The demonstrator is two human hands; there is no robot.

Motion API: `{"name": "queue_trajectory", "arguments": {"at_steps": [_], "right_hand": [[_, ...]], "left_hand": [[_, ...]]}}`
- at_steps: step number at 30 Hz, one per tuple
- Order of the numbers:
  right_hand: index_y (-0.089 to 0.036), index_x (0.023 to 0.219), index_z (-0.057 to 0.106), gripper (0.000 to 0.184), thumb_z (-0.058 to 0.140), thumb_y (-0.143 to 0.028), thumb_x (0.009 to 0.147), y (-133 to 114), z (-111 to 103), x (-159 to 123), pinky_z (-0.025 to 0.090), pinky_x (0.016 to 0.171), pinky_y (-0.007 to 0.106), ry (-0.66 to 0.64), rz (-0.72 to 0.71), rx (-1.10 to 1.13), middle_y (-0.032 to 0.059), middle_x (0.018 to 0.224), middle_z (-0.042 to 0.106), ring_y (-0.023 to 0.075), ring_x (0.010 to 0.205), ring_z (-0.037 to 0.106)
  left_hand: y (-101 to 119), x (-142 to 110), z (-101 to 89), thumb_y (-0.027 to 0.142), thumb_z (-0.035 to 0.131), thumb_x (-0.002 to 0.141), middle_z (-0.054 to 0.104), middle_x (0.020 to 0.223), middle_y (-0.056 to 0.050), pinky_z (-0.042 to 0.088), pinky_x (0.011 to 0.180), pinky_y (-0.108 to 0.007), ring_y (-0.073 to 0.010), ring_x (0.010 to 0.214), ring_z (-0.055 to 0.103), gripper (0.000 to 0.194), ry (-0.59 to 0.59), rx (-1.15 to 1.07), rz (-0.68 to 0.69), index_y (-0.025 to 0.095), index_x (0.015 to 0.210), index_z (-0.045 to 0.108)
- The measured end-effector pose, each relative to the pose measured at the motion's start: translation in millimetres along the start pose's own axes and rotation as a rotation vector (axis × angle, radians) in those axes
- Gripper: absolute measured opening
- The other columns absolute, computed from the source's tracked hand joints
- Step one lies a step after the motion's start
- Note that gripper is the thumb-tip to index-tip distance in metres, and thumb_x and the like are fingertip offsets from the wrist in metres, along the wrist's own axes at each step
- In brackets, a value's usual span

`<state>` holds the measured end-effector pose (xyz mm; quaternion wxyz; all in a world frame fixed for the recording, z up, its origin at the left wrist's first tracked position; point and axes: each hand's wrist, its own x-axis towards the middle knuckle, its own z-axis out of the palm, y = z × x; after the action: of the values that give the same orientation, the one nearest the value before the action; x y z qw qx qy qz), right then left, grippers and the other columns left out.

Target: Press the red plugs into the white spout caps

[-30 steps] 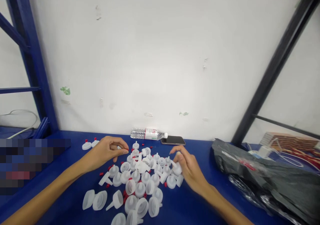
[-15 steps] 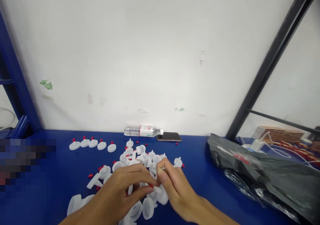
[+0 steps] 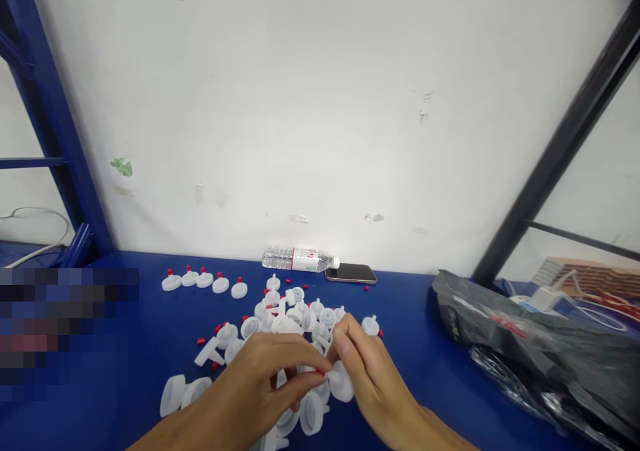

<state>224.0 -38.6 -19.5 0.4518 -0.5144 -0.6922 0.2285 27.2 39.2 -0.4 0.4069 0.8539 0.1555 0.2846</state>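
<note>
Pinched between thumb and fingertips of my left hand is a small red cap. My right hand is closed on a white plastic nozzle lid, whose spout points left at the red cap. Cap and spout tip meet or nearly meet; the fingers hide the exact contact. Beneath and behind both hands spreads a pile of white nozzle lids, with loose red caps scattered among them. At the left rear, several white lids with red caps on their spouts stand in a row.
A clear plastic bottle lies along the wall beside a dark phone. Grey plastic bags cover the right side of the blue table. A blue post and a dark post rise at the sides.
The view has shifted, so everything appears slightly farther right. My left fingers have come closer to the spout with the red cap; my right hand keeps its hold on the lid.
</note>
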Motion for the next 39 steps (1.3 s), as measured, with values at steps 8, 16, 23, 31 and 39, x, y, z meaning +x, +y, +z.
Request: {"name": "queue_trajectory", "arguments": {"at_steps": [8,16,23,31,39], "right_hand": [[-0.023,0.089,0.051,0.044,0.029,-0.050,0.115,-1.0,2.4,-3.0,0.039,0.069,0.028,-0.026,0.042,0.003,-0.0016,0.080,0.059,0.0150,0.070,0.053],[-0.024,0.110,0.052,0.037,0.030,-0.054,0.114,11.3,-6.7,3.4,0.042,0.052,0.026,0.140,0.054,0.223,0.0005,0.093,0.067,0.0116,0.056,0.059],[-0.026,0.113,0.054,0.032,0.031,-0.048,0.115,17.1,-11.3,0.7,0.043,0.056,0.026,0.124,0.036,0.072,-0.0008,0.096,0.065,0.0105,0.060,0.058],[-0.026,0.115,0.057,0.030,0.030,-0.039,0.115,13.9,-10.9,-1.7,0.046,0.067,0.029,0.071,-0.053,-0.055,-0.0009,0.093,0.066,0.0127,0.062,0.058],[-0.024,0.104,0.065,0.030,0.038,-0.035,0.113,13.7,-20.8,4.0,0.045,0.069,0.029,0.114,-0.124,-0.264,0.0017,0.087,0.068,0.0165,0.070,0.062]], "left_hand": [[-1.1,-3.7,8.7,0.025,0.067,0.097,0.077,0.089,-0.002,0.046,0.052,-0.014,-0.0072,0.059,0.065,0.015,0.048,-0.034,0.042,0.024,0.096,0.081],[0.0,10.4,-80.0,0.050,0.060,0.098,0.079,0.098,0.001,0.049,0.055,-0.021,-0.0134,0.075,0.069,0.028,0.231,0.417,-0.090,0.031,0.100,0.081],[-57.2,-11.5,-198.8,0.024,0.069,0.091,0.072,0.075,-0.001,0.050,0.076,-0.035,-0.0206,0.075,0.067,0.016,0.145,0.856,-0.489,0.018,0.077,0.075],[-101.5,-34.7,-224.9,0.045,0.063,0.103,0.065,0.077,0.003,0.055,0.060,-0.027,-0.0114,0.060,0.062,0.034,0.016,0.869,-0.813,0.014,0.089,0.067],[-107.3,-30.0,-225.3,0.046,0.062,0.104,0.061,0.068,0.005,0.055,0.058,-0.026,-0.0118,0.058,0.062,0.038,-0.001,0.843,-0.862,0.014,0.085,0.066]]}}
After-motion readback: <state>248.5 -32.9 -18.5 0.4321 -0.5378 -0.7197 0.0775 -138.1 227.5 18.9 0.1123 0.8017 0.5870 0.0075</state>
